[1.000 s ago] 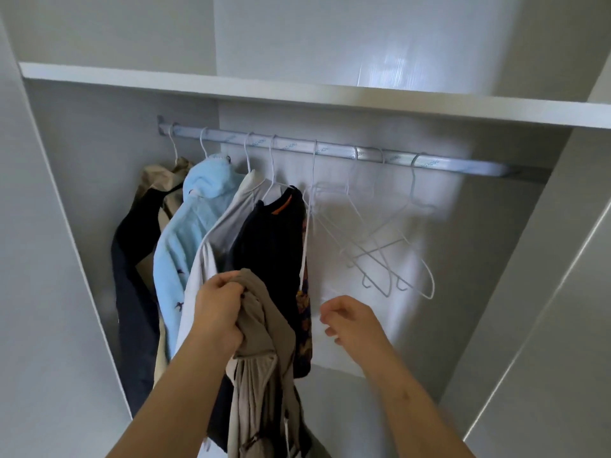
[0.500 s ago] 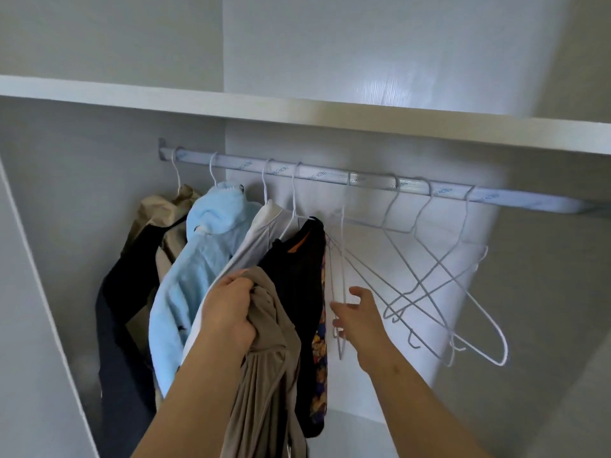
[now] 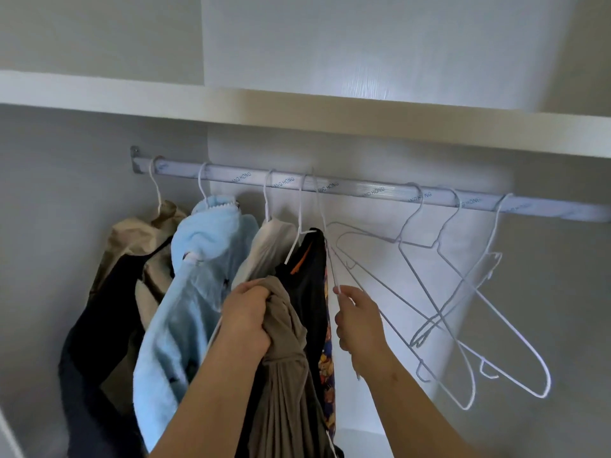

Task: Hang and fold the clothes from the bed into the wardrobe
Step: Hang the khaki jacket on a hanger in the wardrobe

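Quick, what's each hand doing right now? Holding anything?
Left hand: closed, gripping the bunched taupe garment.
Right hand: closed, pinching a white wire hanger.

Hanging rail (image 3: 363,190), blue print repeated along it, partly readable as "NG HONG"

Bare left hand (image 3: 246,320), bare right hand (image 3: 358,325), forearms uncovered up to frame edge

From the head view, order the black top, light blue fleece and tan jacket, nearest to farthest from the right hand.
1. black top, just left of the right hand.
2. light blue fleece, further left.
3. tan jacket, far left.
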`<state>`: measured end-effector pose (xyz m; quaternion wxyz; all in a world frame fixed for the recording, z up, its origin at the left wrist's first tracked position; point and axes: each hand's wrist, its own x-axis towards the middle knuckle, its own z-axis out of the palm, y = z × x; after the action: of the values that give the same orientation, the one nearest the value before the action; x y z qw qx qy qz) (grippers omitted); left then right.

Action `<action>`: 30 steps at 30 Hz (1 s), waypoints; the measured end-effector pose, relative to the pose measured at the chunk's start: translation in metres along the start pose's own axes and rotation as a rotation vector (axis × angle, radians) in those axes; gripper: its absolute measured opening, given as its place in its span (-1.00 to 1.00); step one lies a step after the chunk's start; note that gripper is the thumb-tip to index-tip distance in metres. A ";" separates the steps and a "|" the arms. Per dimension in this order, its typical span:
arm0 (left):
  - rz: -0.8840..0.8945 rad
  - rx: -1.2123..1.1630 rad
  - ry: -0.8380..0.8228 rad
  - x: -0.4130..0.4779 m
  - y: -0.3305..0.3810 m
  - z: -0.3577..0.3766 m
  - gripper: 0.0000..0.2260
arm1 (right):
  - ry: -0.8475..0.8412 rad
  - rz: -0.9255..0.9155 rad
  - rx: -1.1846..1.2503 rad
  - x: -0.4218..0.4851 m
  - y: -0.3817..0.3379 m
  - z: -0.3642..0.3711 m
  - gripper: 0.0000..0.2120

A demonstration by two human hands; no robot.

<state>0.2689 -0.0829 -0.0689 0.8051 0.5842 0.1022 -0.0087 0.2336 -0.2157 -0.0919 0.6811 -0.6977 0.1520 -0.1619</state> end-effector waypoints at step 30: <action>0.010 0.202 -0.092 -0.095 -0.046 0.003 -0.81 | 0.134 0.002 -0.009 -0.127 0.047 -0.076 -0.90</action>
<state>0.1703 -0.1108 -0.0945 0.7459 0.6619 0.0608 -0.0419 0.0869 -0.2305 -0.1396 0.6663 -0.6883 0.1988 -0.2070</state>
